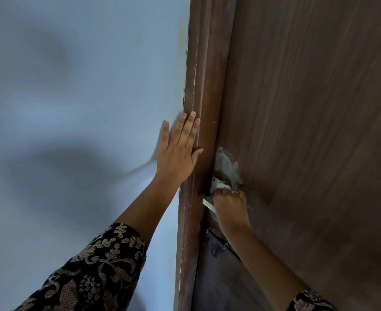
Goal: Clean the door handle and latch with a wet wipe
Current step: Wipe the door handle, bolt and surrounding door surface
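My right hand (230,205) is closed around a white wet wipe (224,186) and presses it against the pale metal latch (209,202) at the edge of the brown wooden door (308,108). Only a small bit of the wipe shows above my knuckles. A white scuffed patch (226,163) marks the door just above the latch. My left hand (178,151) lies flat, fingers spread, across the brown door frame (204,86) and the wall beside it. A dark fitting (214,245) sits on the door below my right wrist; the handle itself is hidden.
A pale blue-grey wall (73,108) fills the left side, with soft shadows on it. The door frame's paint is chipped along its edge. Patterned dark sleeves cover both forearms at the bottom.
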A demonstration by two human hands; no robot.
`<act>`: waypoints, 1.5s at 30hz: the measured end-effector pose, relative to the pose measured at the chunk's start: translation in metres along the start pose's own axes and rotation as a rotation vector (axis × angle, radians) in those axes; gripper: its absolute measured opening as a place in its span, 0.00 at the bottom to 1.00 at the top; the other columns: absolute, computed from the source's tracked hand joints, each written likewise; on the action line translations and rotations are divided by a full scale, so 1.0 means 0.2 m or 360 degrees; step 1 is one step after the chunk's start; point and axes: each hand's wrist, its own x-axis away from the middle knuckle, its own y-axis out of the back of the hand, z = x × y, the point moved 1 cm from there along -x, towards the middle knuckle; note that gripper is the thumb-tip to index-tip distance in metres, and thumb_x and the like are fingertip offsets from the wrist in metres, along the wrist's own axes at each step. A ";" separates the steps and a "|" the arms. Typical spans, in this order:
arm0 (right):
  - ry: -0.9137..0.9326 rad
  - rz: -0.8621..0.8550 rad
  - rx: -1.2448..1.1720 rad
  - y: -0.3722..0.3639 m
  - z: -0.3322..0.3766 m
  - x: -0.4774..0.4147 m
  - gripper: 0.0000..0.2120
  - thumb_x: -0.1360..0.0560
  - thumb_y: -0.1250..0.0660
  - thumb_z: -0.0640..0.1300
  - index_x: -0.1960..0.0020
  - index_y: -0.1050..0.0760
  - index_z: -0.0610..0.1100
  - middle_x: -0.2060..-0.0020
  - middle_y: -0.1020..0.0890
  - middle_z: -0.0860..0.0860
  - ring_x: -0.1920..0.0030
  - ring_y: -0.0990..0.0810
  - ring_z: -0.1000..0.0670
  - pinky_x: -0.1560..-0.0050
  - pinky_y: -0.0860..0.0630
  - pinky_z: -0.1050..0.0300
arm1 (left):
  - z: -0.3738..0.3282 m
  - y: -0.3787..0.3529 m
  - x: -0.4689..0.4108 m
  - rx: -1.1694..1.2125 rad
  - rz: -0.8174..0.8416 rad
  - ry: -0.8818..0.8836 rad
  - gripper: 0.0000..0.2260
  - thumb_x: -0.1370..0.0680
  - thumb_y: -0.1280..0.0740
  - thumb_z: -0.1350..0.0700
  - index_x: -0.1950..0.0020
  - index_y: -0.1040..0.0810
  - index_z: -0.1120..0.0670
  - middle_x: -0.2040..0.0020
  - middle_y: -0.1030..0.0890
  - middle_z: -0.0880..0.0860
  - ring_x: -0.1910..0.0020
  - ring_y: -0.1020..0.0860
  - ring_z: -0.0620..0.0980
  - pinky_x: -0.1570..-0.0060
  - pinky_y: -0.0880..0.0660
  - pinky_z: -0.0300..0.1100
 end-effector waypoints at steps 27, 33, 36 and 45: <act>0.0250 0.0393 -0.0258 -0.16 -0.01 -0.10 0.14 0.39 0.21 0.37 0.55 0.18 0.42 0.58 0.16 0.48 0.57 0.17 0.50 0.54 0.21 0.61 | -0.02 -0.02 0.01 0.0042 0.0001 0.0032 0.33 0.20 0.52 0.40 0.22 0.56 0.56 0.21 0.48 0.54 0.22 0.48 0.54 0.27 0.54 0.57; 0.0324 0.0479 -0.0460 -0.18 -0.02 -0.08 0.15 0.22 0.45 0.35 0.38 0.27 0.35 0.41 0.23 0.40 0.40 0.26 0.41 0.45 0.28 0.63 | -0.02 -0.01 0.01 0.0023 0.0015 0.0050 0.32 0.20 0.50 0.40 0.22 0.55 0.56 0.21 0.48 0.54 0.22 0.49 0.54 0.27 0.54 0.58; 0.0233 0.0409 -0.0545 -0.18 -0.04 -0.09 0.16 0.25 0.40 0.31 0.40 0.23 0.41 0.44 0.21 0.43 0.43 0.23 0.44 0.46 0.23 0.55 | -0.03 -0.01 0.01 0.0011 0.0019 0.0069 0.32 0.20 0.50 0.41 0.22 0.55 0.56 0.21 0.48 0.54 0.22 0.49 0.54 0.27 0.53 0.58; 0.0230 0.0435 -0.0914 -0.13 -0.03 -0.08 0.18 0.27 0.41 0.26 0.43 0.21 0.40 0.46 0.18 0.44 0.45 0.19 0.46 0.47 0.21 0.55 | -0.05 0.02 0.02 -0.0041 0.0055 0.0092 0.33 0.20 0.48 0.41 0.22 0.53 0.56 0.21 0.48 0.54 0.22 0.49 0.53 0.27 0.55 0.58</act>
